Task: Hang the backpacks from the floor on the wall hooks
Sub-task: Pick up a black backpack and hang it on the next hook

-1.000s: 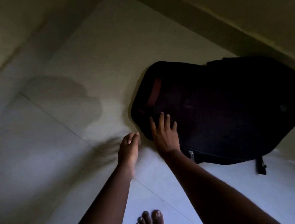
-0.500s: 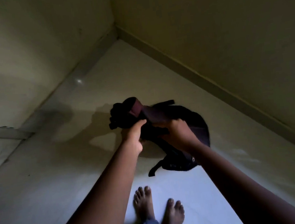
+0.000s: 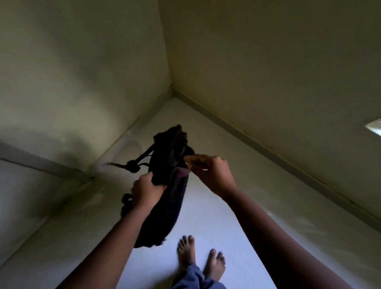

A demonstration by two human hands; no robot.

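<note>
Both arms outstretched. Left hand (image 3: 146,188) fisted on one black backpack (image 3: 166,194), held clear above the floor (image 3: 216,212). Right hand (image 3: 211,172) pinches its top.

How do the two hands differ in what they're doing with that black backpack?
The left hand is a closed fist clamping the backpack partway down its side; the right hand is looser, its fingers pinching near the top. The left hand sits lower and takes the bag's body, which hangs below it; the right hand sits higher, by the reddish patch. Both touch the bag, which is off the floor.
</note>
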